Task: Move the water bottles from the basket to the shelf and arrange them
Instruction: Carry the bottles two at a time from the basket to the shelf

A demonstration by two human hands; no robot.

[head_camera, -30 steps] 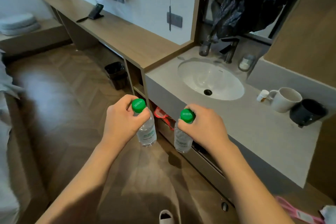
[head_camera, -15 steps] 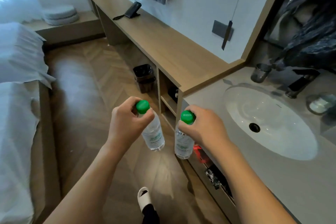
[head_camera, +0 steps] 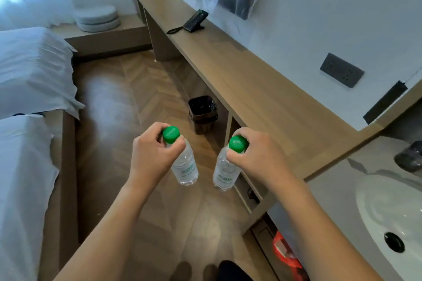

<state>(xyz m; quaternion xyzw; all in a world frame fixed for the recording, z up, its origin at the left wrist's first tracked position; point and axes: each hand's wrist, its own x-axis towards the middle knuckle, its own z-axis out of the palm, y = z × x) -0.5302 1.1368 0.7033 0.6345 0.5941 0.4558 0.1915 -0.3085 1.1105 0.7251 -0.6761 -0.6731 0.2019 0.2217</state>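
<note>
Each hand carries a small clear water bottle with a green cap, held by the neck and hanging upright over the wooden floor. My left hand (head_camera: 151, 157) grips the left bottle (head_camera: 185, 167). My right hand (head_camera: 257, 155) grips the right bottle (head_camera: 225, 172), close to the front edge of the long wooden shelf (head_camera: 251, 89) along the wall. The bottles hang apart, about a hand's width between them. No basket is in view.
A black desk phone (head_camera: 195, 21) stands far along the shelf. A black waste bin (head_camera: 202, 114) sits on the floor under it. A white sink (head_camera: 388, 219) is at right, a bed (head_camera: 25, 89) at left. A red item (head_camera: 285, 251) lies in the cabinet below the counter.
The view has swung left, from the sink counter to the long wooden shelf and the bed. Both hands keep their bottles and now hang by the shelf's near end.
</note>
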